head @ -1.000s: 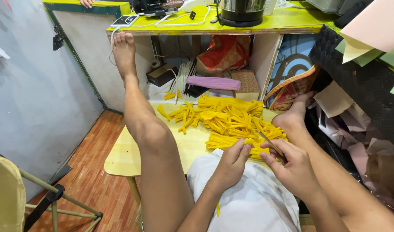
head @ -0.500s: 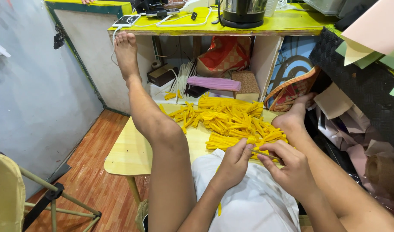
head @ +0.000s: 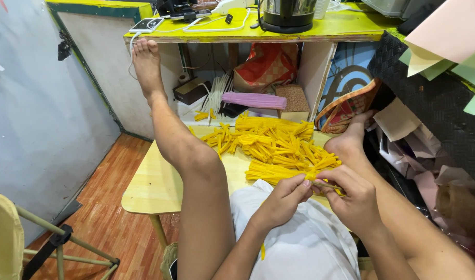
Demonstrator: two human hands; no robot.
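Nearest you, just before the low yellow table point(head: 149, 181), your left hand point(head: 284, 199) and right hand point(head: 354, 199) pinch one yellow stem point(head: 328, 185) with fingers closed; beyond, the yellow stem pile point(head: 271, 145) covers the tabletop.

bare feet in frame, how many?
2. One foot is propped high against the yellow shelf edge at upper left; the other foot rests right of the yellow stick pile.

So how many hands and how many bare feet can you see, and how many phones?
Hands: 2, the left hand and right hand, both pinching one yellow strip
Bare feet: 2
Phones: 1
Total: 5
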